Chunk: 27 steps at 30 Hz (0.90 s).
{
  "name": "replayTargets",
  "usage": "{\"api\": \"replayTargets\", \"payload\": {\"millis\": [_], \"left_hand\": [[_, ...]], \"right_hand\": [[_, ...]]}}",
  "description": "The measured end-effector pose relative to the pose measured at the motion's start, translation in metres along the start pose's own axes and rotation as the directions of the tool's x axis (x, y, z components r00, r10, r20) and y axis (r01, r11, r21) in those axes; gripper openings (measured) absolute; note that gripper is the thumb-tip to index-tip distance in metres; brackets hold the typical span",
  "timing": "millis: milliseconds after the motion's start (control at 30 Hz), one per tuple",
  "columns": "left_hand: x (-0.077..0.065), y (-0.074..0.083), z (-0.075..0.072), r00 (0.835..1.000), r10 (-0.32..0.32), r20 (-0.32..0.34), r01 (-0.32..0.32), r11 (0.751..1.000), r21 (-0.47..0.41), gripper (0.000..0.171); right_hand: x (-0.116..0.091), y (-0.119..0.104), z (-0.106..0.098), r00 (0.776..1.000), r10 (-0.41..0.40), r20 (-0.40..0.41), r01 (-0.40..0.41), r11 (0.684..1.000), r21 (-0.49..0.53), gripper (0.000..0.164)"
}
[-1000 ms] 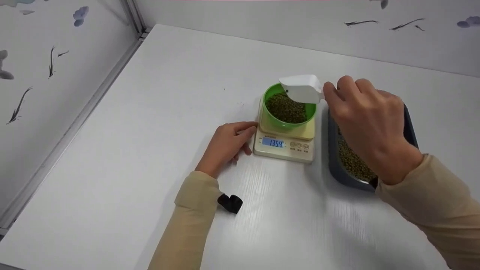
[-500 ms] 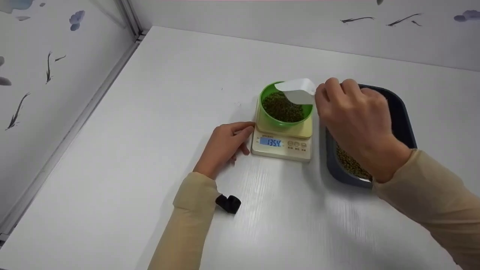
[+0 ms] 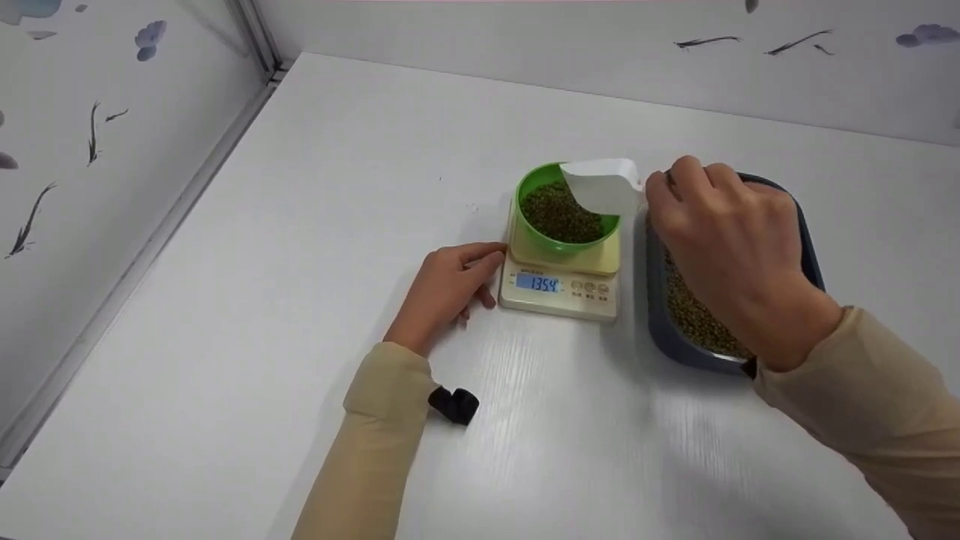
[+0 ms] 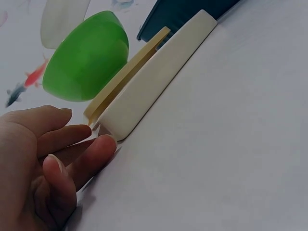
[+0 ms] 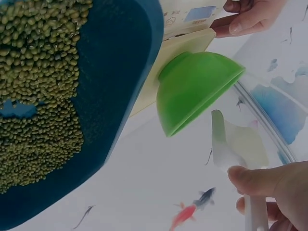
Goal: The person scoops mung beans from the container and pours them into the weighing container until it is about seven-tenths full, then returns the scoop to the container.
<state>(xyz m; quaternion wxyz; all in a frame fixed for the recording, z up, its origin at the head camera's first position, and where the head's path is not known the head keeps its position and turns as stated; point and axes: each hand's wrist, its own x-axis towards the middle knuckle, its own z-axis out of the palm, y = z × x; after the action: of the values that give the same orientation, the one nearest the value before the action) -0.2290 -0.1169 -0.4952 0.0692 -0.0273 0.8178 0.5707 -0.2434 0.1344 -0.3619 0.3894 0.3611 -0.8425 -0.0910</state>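
My right hand (image 3: 735,232) grips the handle of a white scoop (image 3: 600,187), its bowl tilted over the right side of a green bowl (image 3: 559,247). Mung beans (image 3: 561,214) fill the lower part of that bowl, which stands on a kitchen scale (image 3: 555,301) reading 135.4. In the right wrist view the scoop (image 5: 224,149) is pinched between thumb and fingers, and no beans show in it. My left hand (image 3: 450,285) lies on the table at the scale's left side, fingers relaxed, with fingertips at the scale's edge (image 4: 144,91).
A dark blue tub (image 3: 661,330) of mung beans (image 5: 41,53) stands right of the scale, partly beneath my right forearm. White panels with painted fish and plants rise behind and at the left. A few specks (image 3: 471,206) lie on the white table (image 3: 262,300).
The scoop has shifted slightly left, then back right, over the bowl. A dark bean at its lip no longer shows. The reading stays at 135.4, and my left hand keeps its place.
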Motion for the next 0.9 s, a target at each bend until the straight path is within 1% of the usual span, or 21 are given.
{"api": "replayTargets", "payload": {"millis": [133,200,367,500,700,900], "left_hand": [[0.001,-0.001,-0.002,1.0,-0.003,0.002,0.003,1.0,0.004,0.03],[0.001,-0.001,-0.003,1.0,-0.007,0.005,0.007,1.0,-0.004,0.03],[0.001,-0.001,-0.005,1.0,-0.01,-0.002,0.01,1.0,-0.003,0.03],[0.001,-0.002,-0.006,1.0,-0.014,-0.014,0.014,1.0,-0.003,0.029],[0.0,-0.002,-0.005,1.0,-0.021,-0.015,0.021,1.0,-0.003,0.03],[0.001,-0.001,-0.005,1.0,-0.019,-0.015,0.019,1.0,0.002,0.029]], "right_hand": [[-0.004,0.001,-0.002,0.999,-0.002,0.038,0.001,1.0,0.023,0.015],[-0.006,0.001,-0.003,0.999,0.011,0.033,-0.013,0.998,0.064,0.014],[-0.01,0.003,-0.004,0.999,0.039,0.031,-0.044,0.989,0.145,0.019],[-0.015,0.009,-0.002,0.997,0.051,0.058,-0.06,0.985,0.161,0.024],[-0.029,0.021,0.001,0.991,0.085,0.108,-0.106,0.973,0.205,0.016],[-0.048,0.032,-0.001,0.979,0.114,0.167,-0.155,0.954,0.257,0.019]]}}
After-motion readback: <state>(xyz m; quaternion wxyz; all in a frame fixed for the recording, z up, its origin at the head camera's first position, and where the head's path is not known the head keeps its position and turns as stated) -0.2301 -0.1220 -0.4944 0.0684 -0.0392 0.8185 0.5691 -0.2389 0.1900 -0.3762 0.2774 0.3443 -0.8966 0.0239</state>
